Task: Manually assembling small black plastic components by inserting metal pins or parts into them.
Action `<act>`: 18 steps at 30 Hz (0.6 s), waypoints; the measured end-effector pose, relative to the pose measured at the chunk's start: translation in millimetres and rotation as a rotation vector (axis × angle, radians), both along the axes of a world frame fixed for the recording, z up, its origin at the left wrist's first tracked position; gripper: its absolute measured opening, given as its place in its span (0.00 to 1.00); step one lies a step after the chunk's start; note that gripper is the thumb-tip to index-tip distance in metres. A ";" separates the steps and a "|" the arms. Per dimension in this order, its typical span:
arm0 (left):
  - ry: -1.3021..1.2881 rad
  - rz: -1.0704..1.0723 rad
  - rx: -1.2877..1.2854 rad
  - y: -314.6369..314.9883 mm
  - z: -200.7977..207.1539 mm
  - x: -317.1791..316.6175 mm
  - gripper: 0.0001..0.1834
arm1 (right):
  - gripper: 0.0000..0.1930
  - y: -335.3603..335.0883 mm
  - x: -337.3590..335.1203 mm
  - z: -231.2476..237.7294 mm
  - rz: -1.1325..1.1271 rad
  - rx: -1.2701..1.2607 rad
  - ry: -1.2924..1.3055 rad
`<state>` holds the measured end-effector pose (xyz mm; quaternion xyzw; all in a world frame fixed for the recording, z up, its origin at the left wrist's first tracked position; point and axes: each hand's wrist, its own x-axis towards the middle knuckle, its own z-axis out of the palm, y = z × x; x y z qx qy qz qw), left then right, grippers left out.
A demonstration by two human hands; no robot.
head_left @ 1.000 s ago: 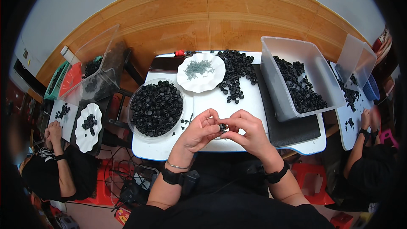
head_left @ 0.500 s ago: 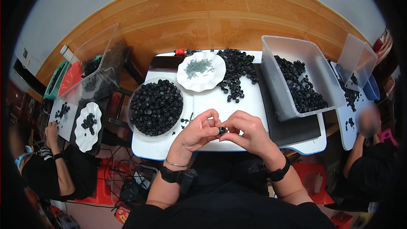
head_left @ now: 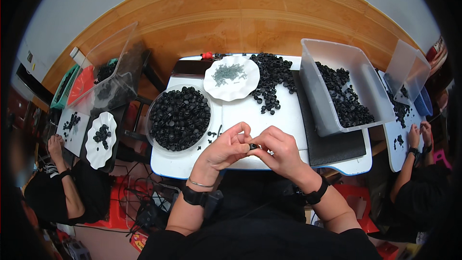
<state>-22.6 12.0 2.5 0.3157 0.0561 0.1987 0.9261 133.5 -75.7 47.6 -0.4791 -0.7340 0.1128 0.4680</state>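
Observation:
My left hand [head_left: 224, 148] and my right hand [head_left: 280, 150] meet over the table's front edge, fingertips nearly touching. Between them is a small round black part [head_left: 252, 146], pinched by the left thumb and fingers. The right thumb and index finger also press at it; whether they hold some further tiny piece is hidden. Left of my hands stands a clear round tub [head_left: 148, 132] full of similar black parts. Beyond them a white scalloped plate [head_left: 210, 90] carries small, thin greenish-clear pieces. More black parts [head_left: 269, 74] lie in a loose heap beside the plate.
At the right, a translucent bin [head_left: 320, 115] with black parts stands on a dark mat [head_left: 337, 150]. A dark flat object [head_left: 186, 68] and a red-handled tool [head_left: 207, 55] lie at the back. Co-workers' hands [head_left: 56, 148] appear at side tables.
My hands remain together around the small black part, with slight finger shifts. The view has tilted slightly. At the right table, a co-worker's two hands now show.

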 end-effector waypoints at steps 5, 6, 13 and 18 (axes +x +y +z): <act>0.034 0.047 0.003 -1.7 6.1 -1.1 0.22 | 0.13 1.6 1.7 -1.9 0.039 -0.059 0.072; 0.050 0.058 0.037 -1.0 6.4 -2.3 0.22 | 0.13 2.6 1.8 -1.8 0.040 -0.057 0.070; 0.028 0.046 0.053 2.0 3.8 -8.6 0.21 | 0.15 5.6 -1.5 -0.4 0.103 -0.061 0.029; 0.038 0.057 0.063 3.3 0.9 -12.5 0.22 | 0.16 4.5 -3.7 0.0 0.056 -0.014 -0.082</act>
